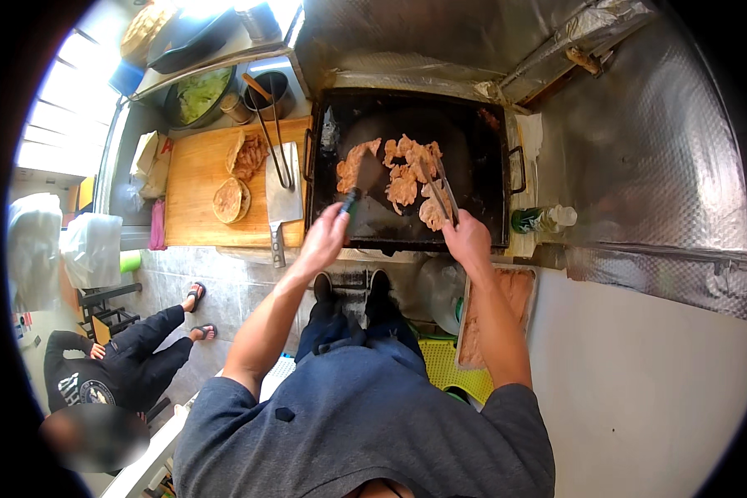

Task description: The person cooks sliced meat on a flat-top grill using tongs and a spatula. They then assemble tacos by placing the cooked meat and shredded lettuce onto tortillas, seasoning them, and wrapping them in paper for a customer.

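The left hand (327,236) is wrapped round a spatula (353,199), the right hand (470,241) round tongs (447,191), at the front edge of the griddle (480,187). Meat pieces (402,187), mid-griddle, seem light, soft, slippery; best gripped across thicker middles.

There are two tongs (447,189), one griddle (483,166), one cleaver (285,192).

Faces a griddle (477,166) with meat (402,184) on its middle, a spatula (368,173) at the left-hand pieces, tongs (446,184) over the right. Has a cutting board (192,187) immediately left, bearing two flatbreads (231,200) and, to their right, a cleaver (287,201) partly under other tongs (270,143). Has a bowl (171,104) of vegetables behind the board, a bottle (544,219) right of the griddle, a tray (533,286) near the front right.
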A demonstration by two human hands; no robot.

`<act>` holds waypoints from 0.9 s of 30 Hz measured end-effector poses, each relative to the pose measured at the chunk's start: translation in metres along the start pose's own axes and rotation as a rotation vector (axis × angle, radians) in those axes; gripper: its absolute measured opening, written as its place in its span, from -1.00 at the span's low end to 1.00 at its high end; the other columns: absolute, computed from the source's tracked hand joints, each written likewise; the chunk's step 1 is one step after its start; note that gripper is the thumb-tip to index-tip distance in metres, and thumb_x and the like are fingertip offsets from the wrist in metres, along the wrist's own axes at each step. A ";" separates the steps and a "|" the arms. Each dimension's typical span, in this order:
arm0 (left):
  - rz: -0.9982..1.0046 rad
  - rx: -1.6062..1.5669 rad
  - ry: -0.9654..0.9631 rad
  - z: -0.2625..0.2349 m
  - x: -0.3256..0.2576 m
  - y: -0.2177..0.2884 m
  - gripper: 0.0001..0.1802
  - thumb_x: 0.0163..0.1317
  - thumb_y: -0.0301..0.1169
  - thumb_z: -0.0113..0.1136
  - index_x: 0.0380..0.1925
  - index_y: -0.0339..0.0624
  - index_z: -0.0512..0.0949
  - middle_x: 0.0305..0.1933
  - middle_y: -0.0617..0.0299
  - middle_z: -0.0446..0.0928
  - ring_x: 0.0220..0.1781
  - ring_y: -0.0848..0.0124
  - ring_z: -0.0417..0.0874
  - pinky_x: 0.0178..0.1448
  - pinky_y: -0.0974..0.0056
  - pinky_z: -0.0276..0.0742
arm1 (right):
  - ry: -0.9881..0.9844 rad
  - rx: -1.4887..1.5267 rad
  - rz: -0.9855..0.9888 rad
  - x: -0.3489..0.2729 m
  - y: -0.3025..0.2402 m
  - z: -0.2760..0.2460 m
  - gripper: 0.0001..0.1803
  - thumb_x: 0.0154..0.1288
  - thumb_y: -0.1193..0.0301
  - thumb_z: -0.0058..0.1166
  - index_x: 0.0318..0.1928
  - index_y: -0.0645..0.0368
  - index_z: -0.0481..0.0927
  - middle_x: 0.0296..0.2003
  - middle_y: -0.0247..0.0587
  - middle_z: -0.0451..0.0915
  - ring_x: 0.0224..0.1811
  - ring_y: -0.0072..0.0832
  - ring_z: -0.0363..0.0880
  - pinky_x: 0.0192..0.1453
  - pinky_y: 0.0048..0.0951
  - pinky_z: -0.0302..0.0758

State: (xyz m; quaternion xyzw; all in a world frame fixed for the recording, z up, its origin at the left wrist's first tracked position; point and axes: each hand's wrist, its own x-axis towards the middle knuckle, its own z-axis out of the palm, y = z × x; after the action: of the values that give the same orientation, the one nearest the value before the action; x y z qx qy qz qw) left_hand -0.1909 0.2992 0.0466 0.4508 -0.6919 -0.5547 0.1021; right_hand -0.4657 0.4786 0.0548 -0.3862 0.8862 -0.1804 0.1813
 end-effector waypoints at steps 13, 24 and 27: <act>-0.153 -0.309 -0.260 0.001 -0.003 0.031 -0.52 0.65 -0.15 -0.04 0.30 -0.29 0.49 -0.50 0.30 0.54 -0.56 0.53 0.49 -0.44 0.35 0.37 | 0.036 0.033 -0.034 -0.015 0.002 -0.008 -0.66 0.37 0.25 0.11 -0.16 0.36 0.63 -0.30 0.30 0.71 -0.19 0.22 0.71 -0.05 0.11 0.64; -0.059 -0.198 -0.071 0.010 0.059 0.026 -0.47 0.66 -0.08 -0.09 0.34 -0.27 0.47 -0.49 0.25 0.55 -0.61 0.49 0.51 -0.50 0.31 0.41 | -0.100 -0.035 -0.092 -0.041 -0.001 0.014 -0.67 0.39 0.24 0.11 -0.17 0.33 0.61 -0.32 0.21 0.72 -0.22 0.18 0.73 -0.06 0.12 0.65; -0.032 0.139 -0.026 0.001 0.082 0.023 -0.46 0.61 -0.10 -0.06 0.30 -0.33 0.50 -0.48 0.16 0.59 -0.55 0.43 0.58 -0.39 0.24 0.49 | -0.122 -0.058 -0.050 -0.040 0.002 0.017 -0.66 0.38 0.24 0.11 -0.19 0.35 0.60 -0.32 0.23 0.72 -0.22 0.18 0.73 -0.06 0.13 0.64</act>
State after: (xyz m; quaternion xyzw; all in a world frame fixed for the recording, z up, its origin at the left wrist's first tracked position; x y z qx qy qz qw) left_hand -0.2500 0.2392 0.0370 0.4607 -0.7225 -0.5127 0.0528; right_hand -0.4339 0.5066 0.0464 -0.4236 0.8685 -0.1352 0.2193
